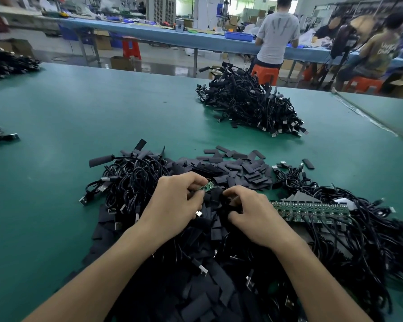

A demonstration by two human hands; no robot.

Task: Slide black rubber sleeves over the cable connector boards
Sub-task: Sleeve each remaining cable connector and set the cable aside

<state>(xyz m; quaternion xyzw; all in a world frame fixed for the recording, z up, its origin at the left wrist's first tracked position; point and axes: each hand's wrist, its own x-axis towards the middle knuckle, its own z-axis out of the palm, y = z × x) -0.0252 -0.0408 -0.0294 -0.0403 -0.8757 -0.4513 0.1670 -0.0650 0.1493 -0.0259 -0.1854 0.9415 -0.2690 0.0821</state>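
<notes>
Above the near cable heap (130, 182) on the counter (56, 135), the left hand (175, 201) pinches a green connector board (208, 185) while the right hand (251, 214) grips a black rubber sleeve (218, 197) just beside it, best kept open-mouthed and aligned before pushing.

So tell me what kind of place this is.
Most likely a cable assembly workshop: heaps of black cables on a green work table, a row of connector boards, loose black sleeves, and other workers at a blue bench.
</notes>
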